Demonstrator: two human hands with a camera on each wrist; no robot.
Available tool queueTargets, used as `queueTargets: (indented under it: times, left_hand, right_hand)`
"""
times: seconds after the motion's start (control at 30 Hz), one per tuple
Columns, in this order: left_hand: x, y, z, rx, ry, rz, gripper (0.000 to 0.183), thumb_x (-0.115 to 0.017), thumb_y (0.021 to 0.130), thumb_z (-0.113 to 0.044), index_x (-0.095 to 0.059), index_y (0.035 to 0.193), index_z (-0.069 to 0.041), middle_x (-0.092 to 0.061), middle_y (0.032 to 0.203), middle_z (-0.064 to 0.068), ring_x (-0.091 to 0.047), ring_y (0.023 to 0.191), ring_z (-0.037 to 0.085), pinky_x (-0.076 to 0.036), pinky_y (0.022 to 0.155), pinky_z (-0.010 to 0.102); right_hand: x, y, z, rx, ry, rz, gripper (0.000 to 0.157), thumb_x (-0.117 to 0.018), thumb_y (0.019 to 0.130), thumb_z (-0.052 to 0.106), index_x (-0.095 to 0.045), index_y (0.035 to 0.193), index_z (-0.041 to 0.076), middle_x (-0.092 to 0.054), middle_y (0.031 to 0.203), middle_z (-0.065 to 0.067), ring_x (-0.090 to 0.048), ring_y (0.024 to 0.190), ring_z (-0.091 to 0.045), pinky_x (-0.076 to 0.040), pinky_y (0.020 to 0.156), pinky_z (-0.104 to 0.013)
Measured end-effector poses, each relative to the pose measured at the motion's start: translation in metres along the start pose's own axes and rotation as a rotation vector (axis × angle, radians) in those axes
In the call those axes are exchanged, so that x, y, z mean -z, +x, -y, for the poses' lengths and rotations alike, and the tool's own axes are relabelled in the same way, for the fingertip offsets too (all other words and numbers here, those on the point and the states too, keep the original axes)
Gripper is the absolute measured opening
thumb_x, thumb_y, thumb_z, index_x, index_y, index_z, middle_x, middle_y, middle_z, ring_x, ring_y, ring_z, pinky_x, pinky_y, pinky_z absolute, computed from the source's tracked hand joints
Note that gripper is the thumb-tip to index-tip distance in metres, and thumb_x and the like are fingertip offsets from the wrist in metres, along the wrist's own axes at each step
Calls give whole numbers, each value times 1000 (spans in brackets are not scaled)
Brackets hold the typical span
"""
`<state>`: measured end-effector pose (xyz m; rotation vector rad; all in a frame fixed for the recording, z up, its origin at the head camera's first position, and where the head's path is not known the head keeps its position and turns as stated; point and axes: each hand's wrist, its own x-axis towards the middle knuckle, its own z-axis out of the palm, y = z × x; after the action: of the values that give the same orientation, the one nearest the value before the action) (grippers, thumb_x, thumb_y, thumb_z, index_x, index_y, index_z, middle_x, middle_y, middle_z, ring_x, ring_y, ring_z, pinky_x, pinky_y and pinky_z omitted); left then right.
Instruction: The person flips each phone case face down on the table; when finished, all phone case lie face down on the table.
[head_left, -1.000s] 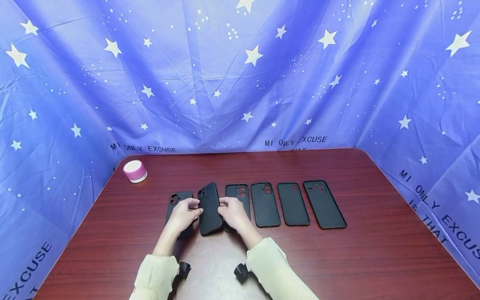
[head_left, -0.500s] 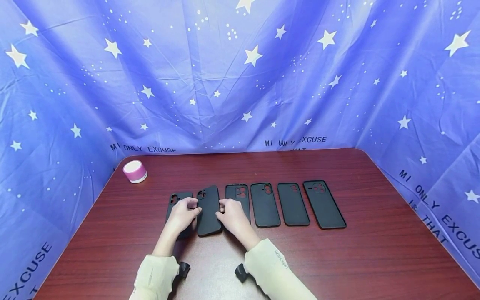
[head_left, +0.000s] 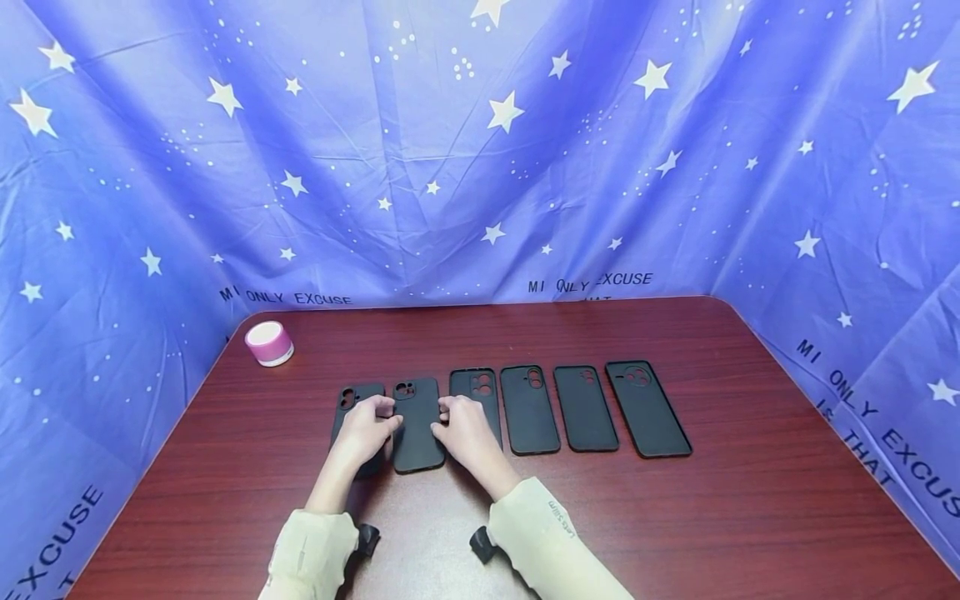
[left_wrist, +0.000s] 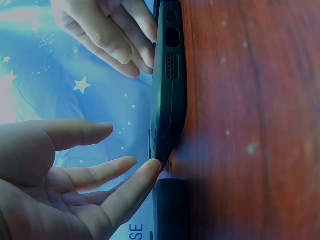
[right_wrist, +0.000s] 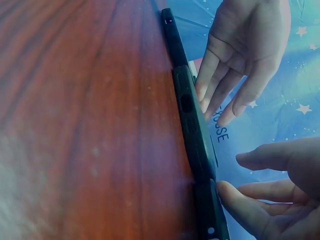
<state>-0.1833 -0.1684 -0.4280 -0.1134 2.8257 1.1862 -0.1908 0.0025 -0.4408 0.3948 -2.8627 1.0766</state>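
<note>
From the head we look forward and down over the whole table [head_left: 675, 533], with both sleeves at the bottom edge and the starry backdrop [head_left: 480, 150] filling the upper half. Our left wrist view sits very near the tabletop, rolled sideways, skimming along the black phone case [left_wrist: 169, 100] edge-on. Our right wrist view is equally low and close, facing that case [right_wrist: 192, 130] from the other side. All three views share this case [head_left: 417, 423] and both hands.
</note>
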Motion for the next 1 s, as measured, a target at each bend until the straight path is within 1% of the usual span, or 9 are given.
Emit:
queueTargets:
  times: [0.13, 0.2, 0.3, 0.4, 0.5, 0.57, 0.67, 0.83, 1.0]
  left_hand:
    - [1, -1, -1, 7, -1, 8, 37, -61, 92, -13, -58, 123, 6, -65, 117, 23, -66, 105, 34, -52, 92, 48]
    - [2, -1, -1, 6, -19, 10, 38, -60, 92, -13, -58, 124, 6, -65, 118, 23, -65, 107, 35, -52, 92, 48]
    - [1, 0, -1, -6, -71, 3, 38, -60, 92, -13, -57, 125, 6, -65, 117, 22, -65, 107, 35, -55, 88, 44]
    - [-2, 1, -4, -25, -163, -11, 37, -60, 92, -10, -58, 125, 7, -66, 115, 23, -66, 104, 33, -57, 81, 38]
    - [-8, 3, -9, -32, -278, -29, 34, -58, 92, -7, -59, 123, 8, -66, 112, 24, -67, 100, 29, -59, 79, 35]
    - [-14, 5, -13, -26, -355, -39, 33, -57, 92, -4, -59, 121, 9, -66, 110, 26, -67, 98, 26, -59, 80, 36]
    - [-23, 8, -21, -13, -429, -58, 31, -56, 92, -3, -60, 120, 9, -66, 109, 25, -67, 95, 22, -59, 82, 37]
    - [-37, 11, -33, -12, -481, -71, 30, -55, 91, -2, -61, 119, 9, -67, 107, 26, -66, 92, 20, -59, 80, 34]
    - [-48, 12, -44, -17, -486, -38, 32, -55, 91, -3, -60, 120, 10, -67, 110, 27, -67, 95, 24, -59, 81, 35]
  right_hand:
    - [5, 1, -1, -13, 67, 28, 36, -70, 85, 9, -65, 119, -3, -74, 100, -11, -70, 96, -22, -57, 86, -36]
    - [8, 2, -2, -19, 107, 36, 37, -70, 86, 10, -64, 121, -2, -74, 103, -11, -70, 98, -22, -56, 88, -38]
    - [14, 3, -6, -19, 152, 43, 38, -69, 88, 11, -63, 123, -2, -73, 107, -12, -70, 100, -22, -55, 92, -40]
    - [21, 3, -12, -14, 167, 37, 37, -68, 88, 13, -64, 122, -1, -73, 109, -11, -70, 101, -23, -53, 94, -42]
    - [27, 1, -20, -13, 167, 28, 36, -68, 89, 13, -64, 122, -1, -73, 109, -11, -70, 101, -23, -53, 94, -43]
    - [30, 0, -24, -16, 167, 17, 36, -68, 89, 13, -64, 121, 0, -73, 109, -11, -70, 100, -23, -53, 94, -43]
    - [36, -1, -29, -28, 177, 1, 36, -67, 89, 13, -64, 122, 0, -73, 109, -11, -70, 101, -24, -51, 96, -45]
    - [44, -1, -37, -63, 178, -20, 37, -67, 90, 14, -63, 124, 1, -72, 111, -10, -69, 103, -24, -50, 98, -46]
    - [49, -3, -45, -96, 173, -41, 38, -67, 89, 14, -62, 125, 1, -72, 112, -10, -68, 105, -24, -50, 99, -46]
